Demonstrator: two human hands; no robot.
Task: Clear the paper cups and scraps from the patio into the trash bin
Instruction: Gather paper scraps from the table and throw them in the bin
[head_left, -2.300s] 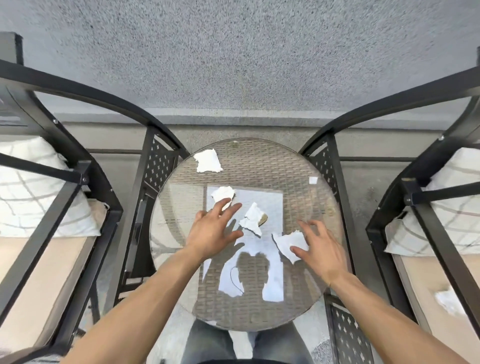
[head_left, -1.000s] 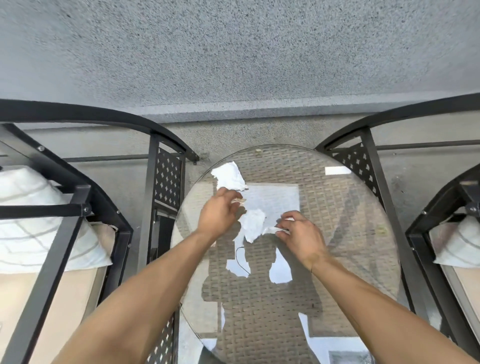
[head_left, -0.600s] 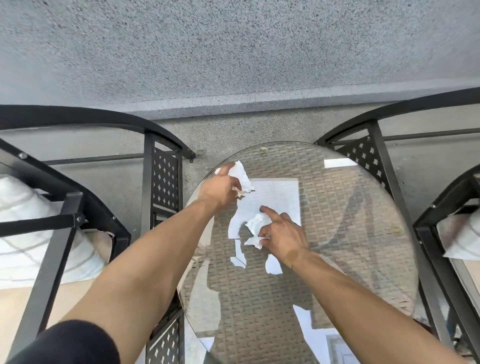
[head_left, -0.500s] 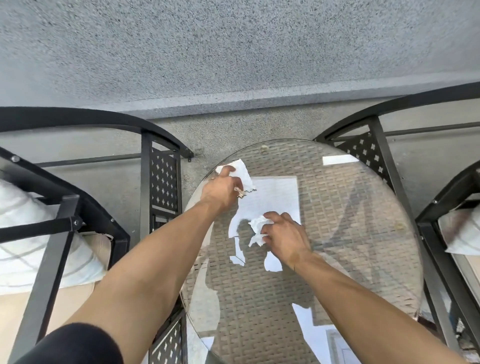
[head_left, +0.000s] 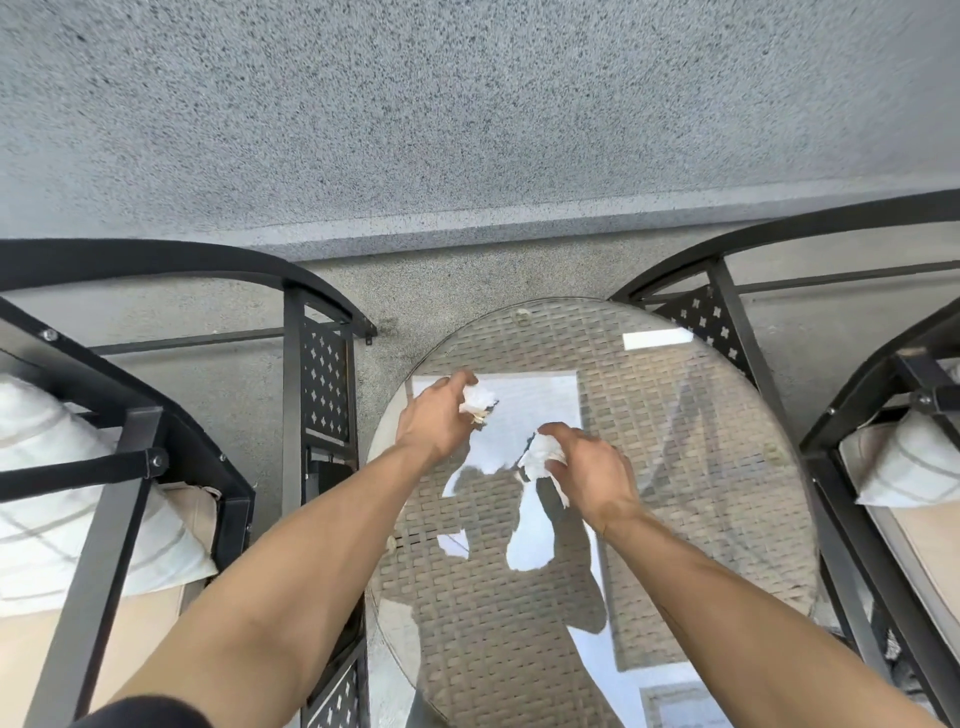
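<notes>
Head view: a round glass table (head_left: 675, 519) is seen from above, wicker weave showing under the glass, with a metal chair (head_left: 156, 415) on the left and a second chair (head_left: 857, 441) on the right, each carrying a white cushion.

The left hand (head_left: 431, 421) is held over the table's far-left edge, fingers curled round a crumpled white scrap (head_left: 479, 402) with a brownish bit at its lower side. The right hand (head_left: 587, 473) is held near the table's centre, fingers closed on a bunched wad of scraps (head_left: 540, 457); a torn tail hangs below the palm.

Change: a couple of seconds ago four separate scraps were lying flat on the glass under open fingers. Half a second ago the far-left scrap was still flat under the left fingertips; now it is balled and lifted. The centre pieces have been gathered into the right fist.

No loose scrap can be made out on the glass now; the bright patches are judged to be reflections, including the small rectangle at the far-right edge.

Table pickup is judged done. No trash bin and no paper cups are in view, so carrying to the bin is judged next. A pale patch was seen earlier on the right chair seat; that spot is now out of view.
</notes>
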